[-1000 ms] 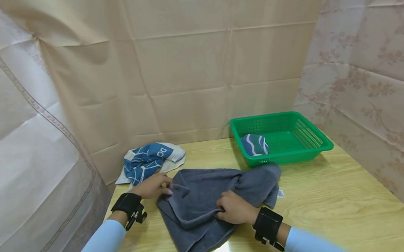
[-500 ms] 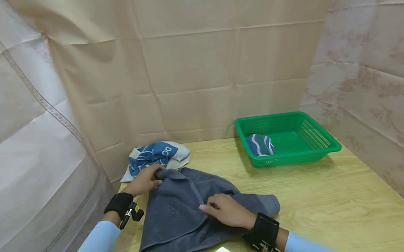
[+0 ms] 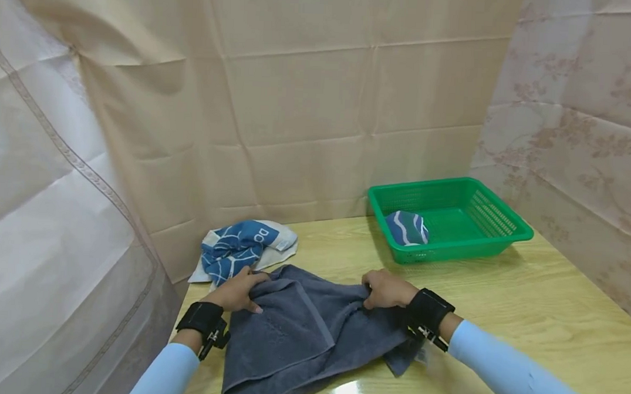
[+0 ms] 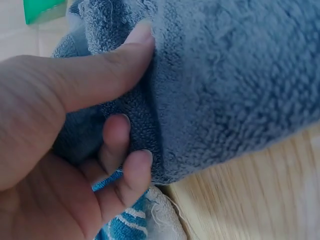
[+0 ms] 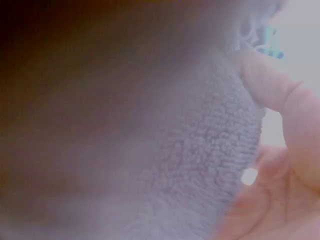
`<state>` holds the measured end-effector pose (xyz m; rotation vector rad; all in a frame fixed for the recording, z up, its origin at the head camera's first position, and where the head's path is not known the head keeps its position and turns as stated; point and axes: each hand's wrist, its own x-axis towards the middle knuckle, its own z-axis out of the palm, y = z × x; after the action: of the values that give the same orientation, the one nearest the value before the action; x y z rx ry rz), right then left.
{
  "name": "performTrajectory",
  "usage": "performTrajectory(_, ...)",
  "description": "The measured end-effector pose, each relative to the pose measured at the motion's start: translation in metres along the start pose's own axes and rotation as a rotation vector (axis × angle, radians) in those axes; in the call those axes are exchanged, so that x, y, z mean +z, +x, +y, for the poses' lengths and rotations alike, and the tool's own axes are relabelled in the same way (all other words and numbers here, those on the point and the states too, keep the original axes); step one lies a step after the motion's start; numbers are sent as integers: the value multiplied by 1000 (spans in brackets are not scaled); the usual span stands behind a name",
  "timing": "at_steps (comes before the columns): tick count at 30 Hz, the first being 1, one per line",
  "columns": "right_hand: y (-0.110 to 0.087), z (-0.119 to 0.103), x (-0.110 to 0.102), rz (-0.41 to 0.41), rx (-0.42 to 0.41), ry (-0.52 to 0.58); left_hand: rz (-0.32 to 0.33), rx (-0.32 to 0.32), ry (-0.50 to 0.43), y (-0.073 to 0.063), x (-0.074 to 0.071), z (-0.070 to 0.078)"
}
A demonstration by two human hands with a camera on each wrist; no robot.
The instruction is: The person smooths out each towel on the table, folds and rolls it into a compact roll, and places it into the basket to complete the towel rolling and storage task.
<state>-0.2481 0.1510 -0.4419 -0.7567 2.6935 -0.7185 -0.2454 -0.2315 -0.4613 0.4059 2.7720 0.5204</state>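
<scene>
A dark grey towel (image 3: 309, 338) lies loosely folded across the front of the table, its near edge turned over in layers. At its far left edge my left hand (image 3: 240, 290) grips the cloth; in the left wrist view the thumb (image 4: 107, 75) lies on top of the terry fabric with the fingertips curled at the fold. My right hand (image 3: 388, 289) pinches the towel's far right edge. The right wrist view is mostly filled by blurred grey terry cloth (image 5: 215, 140), the thumb (image 5: 270, 82) lying against its edge. A white tag (image 3: 421, 355) shows under the right corner.
A crumpled blue and white towel (image 3: 239, 246) lies at the back left, just beyond my left hand. At the back right stands a green plastic basket (image 3: 482, 246) holding a rolled blue, green and white striped cloth (image 3: 406, 227). Beige curtains (image 3: 297, 131) hang behind the table (image 3: 501, 311).
The grey towel's left part has been turned over and spread toward the front left. My right hand has moved from its middle to the far right edge, and the right end has shifted.
</scene>
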Motion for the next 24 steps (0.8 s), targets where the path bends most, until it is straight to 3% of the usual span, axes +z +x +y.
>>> performTrajectory(3, 8, -10, -9, 202, -143, -140, -3, -5, 7, -2, 0, -1)
performTrajectory(6, 16, -19, -7, 436, -191, -342, -8, -26, 32, -5, -1, -1)
performTrajectory(9, 19, -15, 6, 544, -146, -507, -23, -51, 57, -6, -3, 2)
performTrajectory(12, 13, -2, 25, 580, -112, -586, -36, -47, 80, -6, -5, 4)
performTrajectory(15, -1, 9, 39, 529, -129, -528, -37, 9, 117, -4, -4, 2)
performTrajectory(18, -16, 14, 46, 371, -190, -459, -34, 43, 137, -2, -5, 0)
performTrajectory(24, -33, 19, 36, 90, -307, -351, -59, -52, 123, 0, -8, 0)
